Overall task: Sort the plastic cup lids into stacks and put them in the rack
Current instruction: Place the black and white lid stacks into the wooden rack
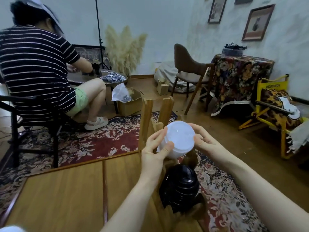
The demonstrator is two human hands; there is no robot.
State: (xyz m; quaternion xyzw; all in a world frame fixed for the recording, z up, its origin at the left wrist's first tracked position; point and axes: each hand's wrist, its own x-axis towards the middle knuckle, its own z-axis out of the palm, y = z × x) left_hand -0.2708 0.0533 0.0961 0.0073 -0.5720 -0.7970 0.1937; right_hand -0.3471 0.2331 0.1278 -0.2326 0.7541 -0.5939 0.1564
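So much pattern going on here. The stack of lids (178, 143) being held is showing up milky white, and the other lid stack (179, 186) below it is looking glossy black. The wooden rack (147, 118) and table (66, 195) are glowing a warm honey brown. The rug (103, 139) is doing deep red with cream floral scrolls and a navy border. The other person's shirt (33, 72) is running black with thin white stripes, paired with pale green shorts (80, 101). The tablecloth (237, 81) is going dark floral, and the folding chair (274, 104) frame is popping yellow.
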